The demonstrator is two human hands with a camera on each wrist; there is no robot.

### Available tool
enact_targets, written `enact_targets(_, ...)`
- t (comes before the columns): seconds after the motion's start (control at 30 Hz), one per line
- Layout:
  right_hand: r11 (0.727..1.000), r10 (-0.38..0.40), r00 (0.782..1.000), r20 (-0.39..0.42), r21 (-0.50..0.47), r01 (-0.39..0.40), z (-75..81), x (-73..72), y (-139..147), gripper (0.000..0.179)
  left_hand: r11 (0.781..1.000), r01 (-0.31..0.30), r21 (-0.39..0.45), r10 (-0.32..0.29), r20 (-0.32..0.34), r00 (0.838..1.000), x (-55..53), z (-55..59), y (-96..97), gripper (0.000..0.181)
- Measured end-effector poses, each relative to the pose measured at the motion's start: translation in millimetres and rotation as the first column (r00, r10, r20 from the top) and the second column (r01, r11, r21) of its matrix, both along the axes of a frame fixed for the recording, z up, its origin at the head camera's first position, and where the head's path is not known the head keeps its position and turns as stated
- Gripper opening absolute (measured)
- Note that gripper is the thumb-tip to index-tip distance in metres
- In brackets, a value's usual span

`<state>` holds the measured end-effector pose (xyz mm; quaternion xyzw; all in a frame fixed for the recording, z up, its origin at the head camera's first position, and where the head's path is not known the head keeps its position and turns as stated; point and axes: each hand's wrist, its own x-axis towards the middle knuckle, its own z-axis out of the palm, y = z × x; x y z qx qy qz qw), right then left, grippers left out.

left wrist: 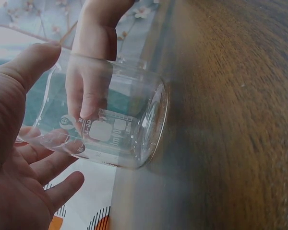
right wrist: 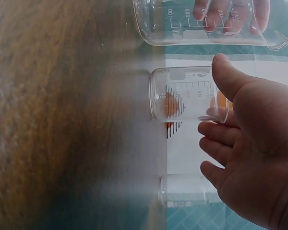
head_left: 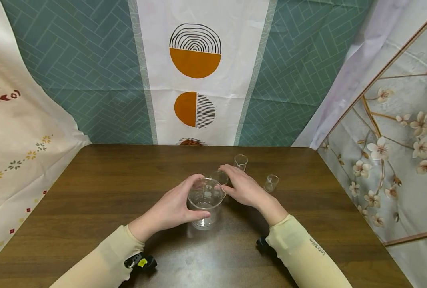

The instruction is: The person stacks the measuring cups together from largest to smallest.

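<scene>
My left hand holds a large clear glass beaker, thumb on the near side and fingers round the far side by the rim. White markings show on its wall, and its base is close over the table. Just behind it is a smaller glass beaker, partly hidden in the head view. My right hand grips this smaller one near its rim; in the right wrist view the thumb lies on one side and the index finger on the other. The remaining right fingers extend beside the glass.
Two more small beakers stand to the right: one farther back, the other beyond my right wrist. The brown wooden table ends at a patterned cloth backdrop. A floral panel borders the right side.
</scene>
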<state>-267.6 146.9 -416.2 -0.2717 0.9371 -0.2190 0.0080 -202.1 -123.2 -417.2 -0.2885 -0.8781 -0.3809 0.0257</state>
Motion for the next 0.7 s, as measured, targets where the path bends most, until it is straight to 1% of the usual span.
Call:
enact_targets(0.17,1.0,-0.006,1.0,-0.003,-0.006,0.006,-0.2,0.5,-0.6,0.064,1.0,0.001,0.004,-0.001,0.004,1.0,0.1,0.2,0.0,0.096)
enact_targets(0.53,0.999,-0.006,0.999,-0.05,-0.043,0.004,-3.6,0.0,-1.3,0.058,1.0,-0.004,-0.002,0.004,0.003,1.0,0.3,-0.2,-0.2,0.097)
enact_targets(0.7,0.998,-0.024,0.998,-0.061,-0.053,0.021,-3.7,0.1,-1.9,0.061,1.0,-0.004,0.001,0.004,0.004,1.0,0.4,-0.8,-0.6,0.097)
